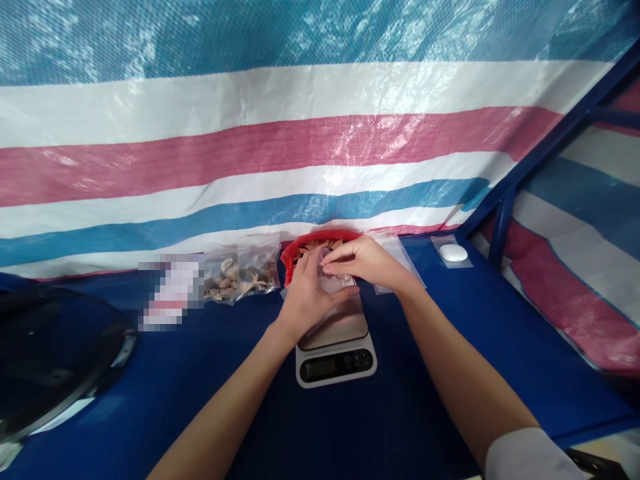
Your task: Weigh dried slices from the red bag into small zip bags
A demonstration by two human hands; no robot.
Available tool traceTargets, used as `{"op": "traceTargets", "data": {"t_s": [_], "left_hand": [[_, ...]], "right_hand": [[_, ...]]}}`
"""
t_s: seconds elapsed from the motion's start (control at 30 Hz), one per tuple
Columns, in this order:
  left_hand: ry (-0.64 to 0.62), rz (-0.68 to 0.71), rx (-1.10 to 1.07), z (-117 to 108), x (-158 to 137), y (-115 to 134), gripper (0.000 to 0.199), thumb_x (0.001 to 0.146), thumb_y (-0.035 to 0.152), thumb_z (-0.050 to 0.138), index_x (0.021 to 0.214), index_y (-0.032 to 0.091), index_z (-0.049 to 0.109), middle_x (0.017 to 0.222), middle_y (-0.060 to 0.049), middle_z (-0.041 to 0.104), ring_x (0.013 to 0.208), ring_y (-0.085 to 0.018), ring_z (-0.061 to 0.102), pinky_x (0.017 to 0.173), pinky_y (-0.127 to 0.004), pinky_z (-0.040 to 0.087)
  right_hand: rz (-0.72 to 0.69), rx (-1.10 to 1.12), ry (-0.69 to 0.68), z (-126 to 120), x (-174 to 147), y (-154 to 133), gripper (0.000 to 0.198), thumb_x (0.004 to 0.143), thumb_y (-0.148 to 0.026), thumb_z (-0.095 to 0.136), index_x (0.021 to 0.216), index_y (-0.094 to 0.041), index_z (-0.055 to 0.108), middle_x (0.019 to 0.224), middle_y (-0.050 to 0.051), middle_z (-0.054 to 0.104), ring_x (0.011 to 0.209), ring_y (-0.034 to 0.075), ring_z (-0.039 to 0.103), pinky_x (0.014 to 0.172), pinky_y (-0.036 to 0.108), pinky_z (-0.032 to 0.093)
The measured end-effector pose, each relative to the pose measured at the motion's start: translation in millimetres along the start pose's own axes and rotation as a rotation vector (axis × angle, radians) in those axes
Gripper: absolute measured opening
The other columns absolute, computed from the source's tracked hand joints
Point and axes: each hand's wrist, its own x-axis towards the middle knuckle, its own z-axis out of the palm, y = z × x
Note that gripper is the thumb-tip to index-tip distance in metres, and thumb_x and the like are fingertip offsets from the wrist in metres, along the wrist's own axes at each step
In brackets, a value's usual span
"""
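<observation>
Over the metal plate of a white kitchen scale [335, 380], both hands are on a clear plastic bag [331, 283]. My left hand [305, 293] is curved round the bag's left side, its thumb stretched to the right. From the right, my right hand [373, 260] pinches the upper part of the bag with its fingertips. The bag's contents cannot be made out. Just behind the hands lies a red bag [320, 235], open, with brown dried pieces in it, partly hidden by my fingers. The scale's display looks dark.
Left of the scale, clear bags [240, 277] hold dried brown pieces. A blurred-out paper [173, 293] lies beside them. A black round object [55, 360] is at far left. Flat clear bags [395, 257] and a white oval object [453, 253] lie right. Striped sheeting [250, 147] backs the blue table [425, 427].
</observation>
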Motion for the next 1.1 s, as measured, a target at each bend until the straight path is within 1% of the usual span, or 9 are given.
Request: {"op": "traceTargets", "data": {"t_s": [0.17,0.3,0.47,0.53,0.6,0.73,0.87,1.0,1.1], "left_hand": [[0.052,0.016,-0.071,-1,2,2,0.064,0.076,0.038,0.083,0.132,0.024,0.054,0.136,-0.011,0.063,0.131,-0.032,0.056,0.111,-0.052,0.045],[0.083,0.029,-0.090,-3,3,1,0.056,0.077,0.037,0.081,0.127,0.023,0.058,0.129,-0.010,0.068,0.124,-0.031,0.062,0.107,-0.050,0.049],[0.115,0.056,-0.111,-5,3,-2,0.055,0.079,0.043,0.080,0.125,0.022,0.060,0.121,-0.010,0.071,0.112,-0.029,0.068,0.101,-0.047,0.054],[0.120,0.082,-0.118,-6,4,-2,0.055,0.079,0.044,0.080,0.125,0.022,0.060,0.121,-0.010,0.071,0.110,-0.028,0.069,0.100,-0.047,0.054],[0.115,0.107,-0.125,-7,4,-2,0.055,0.079,0.044,0.079,0.125,0.022,0.060,0.123,-0.011,0.070,0.112,-0.029,0.068,0.101,-0.047,0.054],[0.063,0.117,-0.150,-8,3,-4,0.056,0.079,0.042,0.079,0.127,0.021,0.059,0.123,-0.012,0.070,0.115,-0.029,0.067,0.103,-0.048,0.053],[0.028,0.112,-0.156,-7,3,-8,0.055,0.079,0.039,0.078,0.128,0.021,0.059,0.122,-0.012,0.071,0.116,-0.030,0.067,0.103,-0.048,0.053],[0.035,0.118,-0.160,-9,4,-8,0.054,0.079,0.034,0.078,0.127,0.019,0.060,0.123,-0.012,0.071,0.116,-0.030,0.067,0.103,-0.047,0.053],[0.035,0.104,-0.180,-18,7,-5,0.050,0.079,0.035,0.077,0.123,0.019,0.061,0.120,-0.012,0.073,0.111,-0.028,0.070,0.102,-0.047,0.053]], "right_hand": [[-0.033,0.076,-0.016,2,0,-3,0.020,0.080,-0.033,0.077,0.095,-0.021,0.083,0.098,0.004,0.080,0.094,0.022,0.073,0.085,0.034,0.058],[-0.018,0.117,0.005,-9,-1,2,0.031,0.078,-0.043,0.079,0.101,-0.022,0.082,0.101,0.004,0.080,0.095,0.024,0.074,0.088,0.037,0.059],[-0.012,-0.058,0.124,-26,-2,12,0.029,0.081,-0.043,0.075,0.099,-0.020,0.082,0.099,0.005,0.080,0.093,0.024,0.073,0.086,0.034,0.056],[0.025,-0.168,0.101,-27,-1,15,0.030,0.083,-0.045,0.072,0.094,-0.019,0.082,0.091,0.004,0.079,0.086,0.022,0.072,0.079,0.031,0.055],[0.072,-0.208,0.027,-24,0,18,0.033,0.085,-0.048,0.070,0.089,-0.017,0.081,0.080,0.003,0.076,0.076,0.020,0.070,0.069,0.029,0.053],[0.128,-0.117,-0.097,-18,2,20,0.028,0.084,-0.043,0.069,0.085,-0.017,0.078,0.072,0.001,0.071,0.068,0.017,0.067,0.061,0.025,0.053],[0.141,-0.088,-0.087,-17,2,20,0.024,0.084,-0.039,0.069,0.083,-0.017,0.077,0.072,0.001,0.070,0.065,0.016,0.066,0.060,0.025,0.055],[0.136,-0.091,-0.078,-19,1,20,0.026,0.084,-0.040,0.069,0.088,-0.016,0.079,0.073,0.002,0.070,0.063,0.014,0.064,0.059,0.024,0.053],[0.133,-0.092,-0.065,-23,0,19,0.032,0.083,-0.044,0.070,0.095,-0.016,0.080,0.077,0.003,0.073,0.066,0.015,0.065,0.061,0.025,0.053]]}}
